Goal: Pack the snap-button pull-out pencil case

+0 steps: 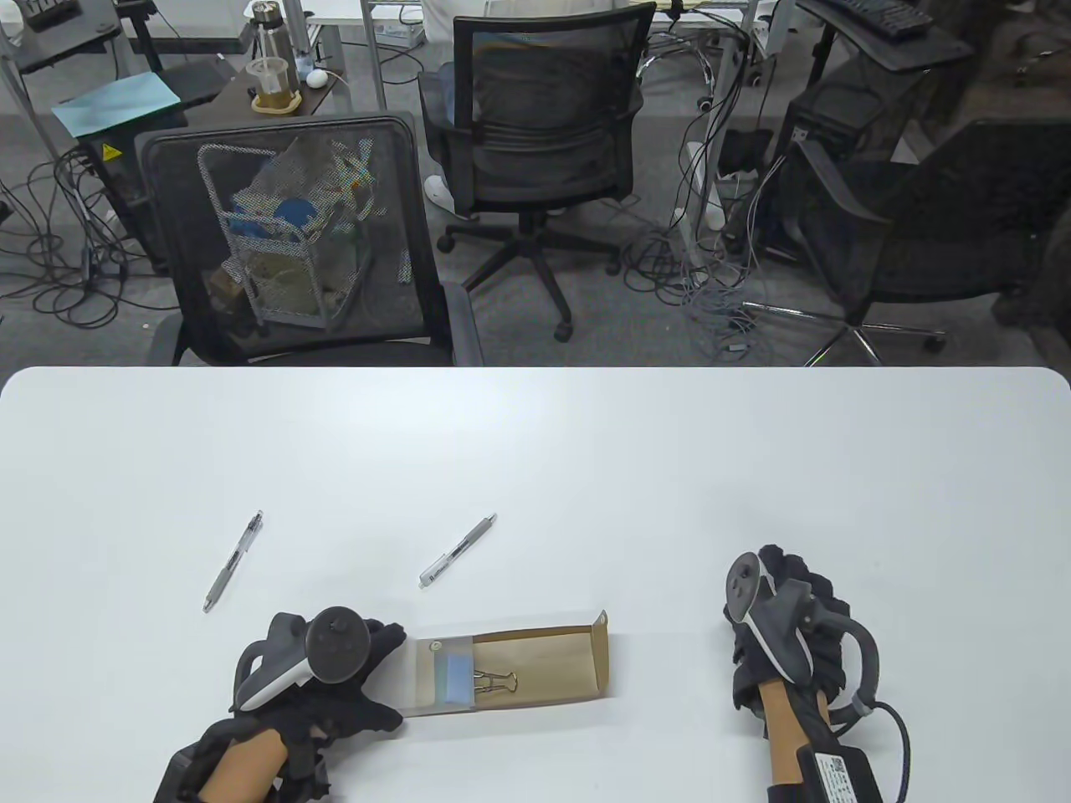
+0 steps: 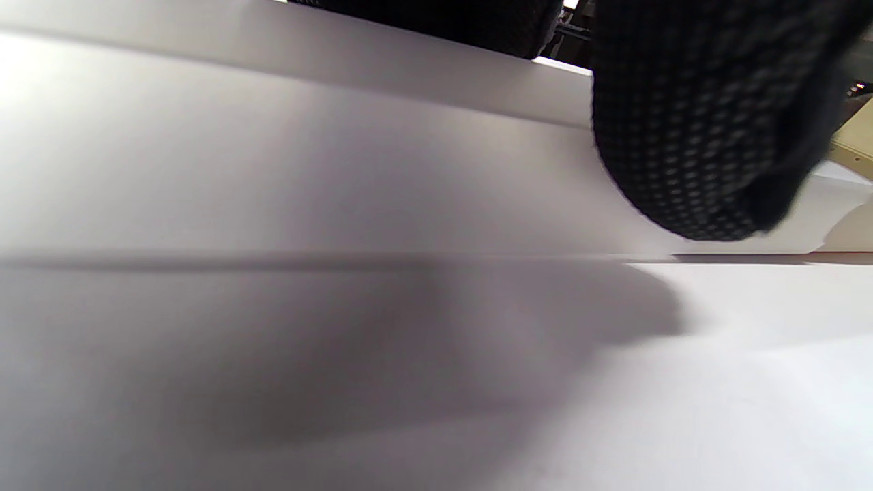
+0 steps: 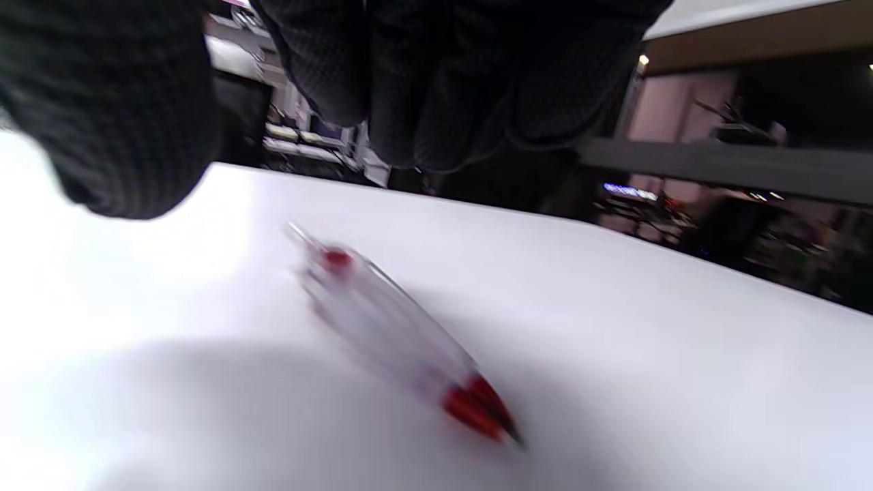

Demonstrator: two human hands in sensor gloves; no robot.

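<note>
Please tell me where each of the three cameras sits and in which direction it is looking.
Table view: high, looking down and across the table; both hands, left hand, right hand.
Left wrist view: low over the table, one gloved finger, case at the right edge.
Right wrist view: low, fingers above a blurred red pen.
Shared: the case in table and left wrist views.

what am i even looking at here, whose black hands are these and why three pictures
These are a person's two hands in black sensor gloves, each with a tracker strapped on its back. The table view looks down: the left hand rests on the end of a pull-out pencil case, whose open tray holds a binder clip and a blue eraser. Two pens lie loose on the white table. The right hand holds nothing visible. The other two pictures come from wrist cameras; the right one shows a blurred red-tipped pen beneath the fingers.
</note>
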